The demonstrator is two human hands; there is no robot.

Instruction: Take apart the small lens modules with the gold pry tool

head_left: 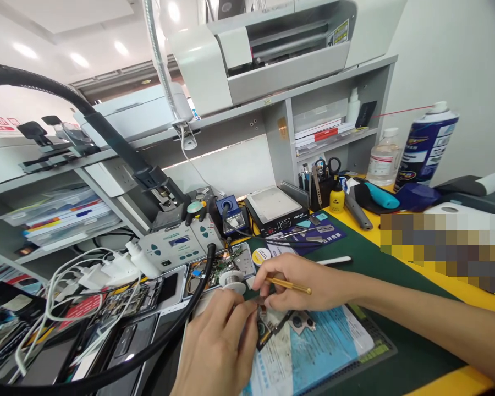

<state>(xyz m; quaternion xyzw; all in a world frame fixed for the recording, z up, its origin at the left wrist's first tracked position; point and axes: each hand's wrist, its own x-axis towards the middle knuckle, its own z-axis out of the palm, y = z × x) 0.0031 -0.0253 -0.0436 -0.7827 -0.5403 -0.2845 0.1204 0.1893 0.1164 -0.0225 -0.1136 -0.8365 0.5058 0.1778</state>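
Observation:
My left hand (214,352) is low in the middle, its thumb and fingers pinched on the top edge of a small dark circuit board (268,327) that lies on a blue repair mat (313,352). My right hand (301,283) reaches in from the right and holds gold tweezers (291,285), their tip hidden among my fingers just above the board. The fingertips of both hands almost touch over the board. A small camera module (303,322) lies on the mat just right of the board.
A solder spool (233,279) and opened phones (148,297) lie to the left among white cables (86,275). A soldering station (177,245), hot plate (274,206), tool holder (322,184), spray can (424,143) and bottle (381,157) stand behind. A black hose (198,297) curves in front left.

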